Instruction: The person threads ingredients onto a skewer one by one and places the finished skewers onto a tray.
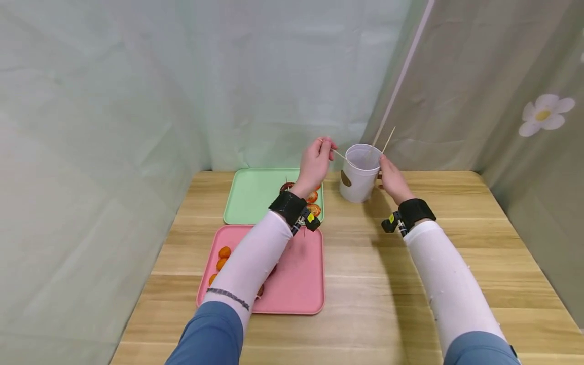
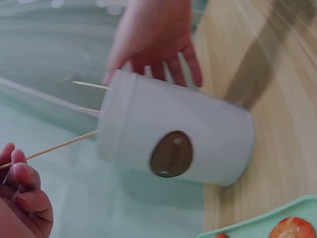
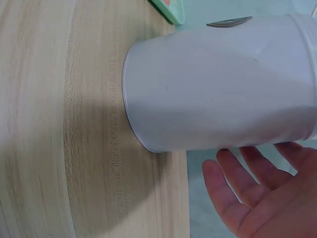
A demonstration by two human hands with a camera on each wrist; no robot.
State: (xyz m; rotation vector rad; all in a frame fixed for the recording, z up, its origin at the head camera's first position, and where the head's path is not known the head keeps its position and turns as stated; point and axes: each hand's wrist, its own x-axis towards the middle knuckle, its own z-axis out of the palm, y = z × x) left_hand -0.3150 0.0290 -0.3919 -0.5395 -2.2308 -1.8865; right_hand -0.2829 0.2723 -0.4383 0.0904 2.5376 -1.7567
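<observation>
A white bucket (image 1: 358, 188) with a brown oval label (image 2: 172, 153) stands upright on the table, a little right of the middle. My left hand (image 1: 317, 163) is raised just left of its rim and pinches a thin wooden skewer (image 2: 62, 145), whose far end dips into the bucket's mouth. Two more skewers (image 1: 389, 140) stick up out of the bucket on its right side. My right hand (image 1: 394, 180) rests against the bucket's right wall, thumb up by the rim, with the other fingers (image 3: 250, 183) spread loosely along the side.
Left of the bucket lies a light green tray (image 1: 255, 197) with red round food pieces (image 1: 313, 209). In front of it is a pink tray (image 1: 298, 291) with orange balls (image 1: 224, 252) and dark pieces, partly hidden under my left arm. A curtain (image 1: 296, 81) hangs behind the table.
</observation>
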